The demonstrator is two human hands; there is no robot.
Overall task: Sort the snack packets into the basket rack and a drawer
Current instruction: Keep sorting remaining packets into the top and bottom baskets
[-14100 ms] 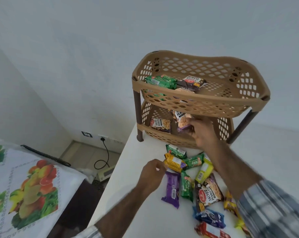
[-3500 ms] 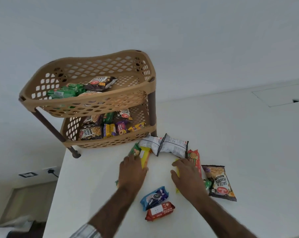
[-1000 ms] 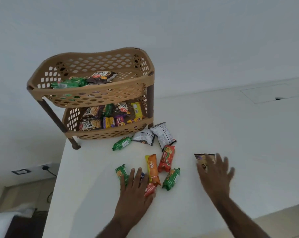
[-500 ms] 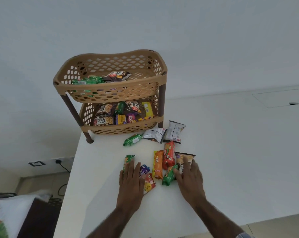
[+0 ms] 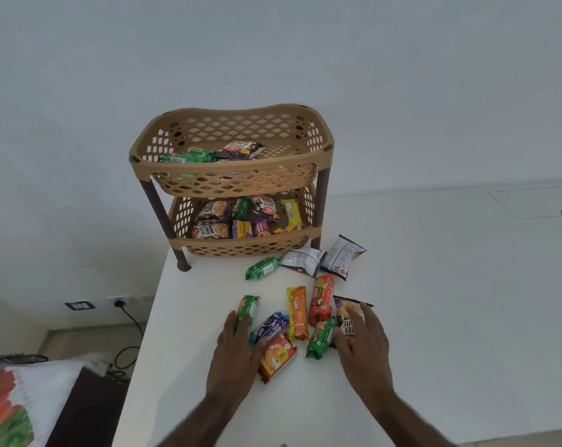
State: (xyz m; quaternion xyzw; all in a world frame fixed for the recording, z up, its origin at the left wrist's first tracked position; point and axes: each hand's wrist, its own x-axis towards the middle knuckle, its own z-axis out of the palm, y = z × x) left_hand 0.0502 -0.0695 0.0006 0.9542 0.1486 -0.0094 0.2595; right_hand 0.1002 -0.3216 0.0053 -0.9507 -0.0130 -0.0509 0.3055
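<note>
A tan two-tier basket rack (image 5: 231,182) stands at the back of the white counter (image 5: 192,324), with packets in both tiers. Loose packets lie in front: a green one (image 5: 262,267), two white bags (image 5: 324,258), an orange Treat pack (image 5: 297,312), a red pack (image 5: 320,300), a blue pack (image 5: 270,327), an orange-red pack (image 5: 277,358) and a green pack (image 5: 320,338). My left hand (image 5: 236,353) lies flat, fingers spread, over the lower end of a green packet (image 5: 248,309). My right hand (image 5: 365,346) rests flat on a salted peanuts bag (image 5: 349,312).
The counter's left edge drops to a floor with a wall socket and cable (image 5: 124,312). A fruit-print cloth (image 5: 5,404) covers furniture at the lower left. A white wall rises behind the rack.
Both hands have pushed the loose packets closer together. My right hand has dragged the peanuts bag leftwards into the group. The view has swung so the rack sits more central.
</note>
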